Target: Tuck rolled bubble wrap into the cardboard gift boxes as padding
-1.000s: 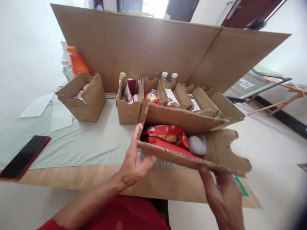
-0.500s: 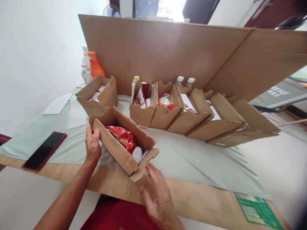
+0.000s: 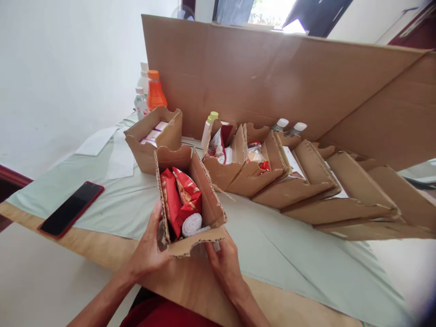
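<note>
Between my two hands is a cardboard box (image 3: 211,195) with an open top and a notched near end. Red snack packets (image 3: 180,195) stand inside it, and a white rolled cloth (image 3: 191,225) lies at the near end. My left hand (image 3: 151,247) grips the box's near left corner, fingers along the outer left wall. At the near right corner my right hand (image 3: 223,259) holds it, with its fingertips partly hidden behind the cardboard. Directly behind stands another cardboard box (image 3: 145,156) with small white and purple packs (image 3: 155,134) in it.
A row of filled cardboard boxes (image 3: 265,181) leans along the right. Behind rises a tall cardboard panel (image 3: 255,77). An orange bottle (image 3: 156,93) stands at the back left beside pale bottles. A black phone (image 3: 72,209) with a red edge lies at the left.
The held box has turned so its near end faces me. My right hand, apart or barely touching before, has closed on its near right corner. The view has shifted left.
</note>
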{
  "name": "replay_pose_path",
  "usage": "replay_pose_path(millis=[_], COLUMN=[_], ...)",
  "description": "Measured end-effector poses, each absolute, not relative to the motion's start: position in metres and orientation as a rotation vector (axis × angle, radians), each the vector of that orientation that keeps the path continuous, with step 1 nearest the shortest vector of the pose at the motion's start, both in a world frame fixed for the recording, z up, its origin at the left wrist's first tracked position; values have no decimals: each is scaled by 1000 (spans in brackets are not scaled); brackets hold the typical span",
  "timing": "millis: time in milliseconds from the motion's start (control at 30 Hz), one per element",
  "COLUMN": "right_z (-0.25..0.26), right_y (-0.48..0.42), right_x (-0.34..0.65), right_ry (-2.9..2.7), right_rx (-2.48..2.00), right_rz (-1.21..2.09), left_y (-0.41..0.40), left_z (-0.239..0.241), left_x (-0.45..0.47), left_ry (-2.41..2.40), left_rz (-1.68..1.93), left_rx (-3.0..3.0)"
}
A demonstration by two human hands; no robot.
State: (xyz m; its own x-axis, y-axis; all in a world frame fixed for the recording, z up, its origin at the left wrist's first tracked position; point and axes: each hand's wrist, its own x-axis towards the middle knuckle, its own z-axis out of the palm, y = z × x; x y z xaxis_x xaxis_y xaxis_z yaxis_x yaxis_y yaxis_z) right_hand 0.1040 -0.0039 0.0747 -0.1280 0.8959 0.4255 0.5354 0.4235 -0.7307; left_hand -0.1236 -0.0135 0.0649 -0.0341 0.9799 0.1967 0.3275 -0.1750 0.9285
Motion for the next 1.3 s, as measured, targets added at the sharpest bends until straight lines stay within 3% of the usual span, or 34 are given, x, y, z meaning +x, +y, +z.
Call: replay_pose_path(millis=[333, 667, 867, 1300], right_z=[56, 21, 37, 72], right_y=[57, 59, 77, 131], right_x=[88, 93, 107, 126], right_ry=[-1883, -1826, -1728, -1772], right_rx=[-1181, -1235, -1317, -1416], right_rz=[554, 519, 481, 467], left_y=[40, 126, 161, 148], left_z=[87, 98, 93, 80], left_x=[-134, -135, -130, -133], left_ry=[1650, 2080, 2162, 2110], left_rz=[1248, 1135, 1148, 1288], left_rx=[1627, 1618, 1593, 1666])
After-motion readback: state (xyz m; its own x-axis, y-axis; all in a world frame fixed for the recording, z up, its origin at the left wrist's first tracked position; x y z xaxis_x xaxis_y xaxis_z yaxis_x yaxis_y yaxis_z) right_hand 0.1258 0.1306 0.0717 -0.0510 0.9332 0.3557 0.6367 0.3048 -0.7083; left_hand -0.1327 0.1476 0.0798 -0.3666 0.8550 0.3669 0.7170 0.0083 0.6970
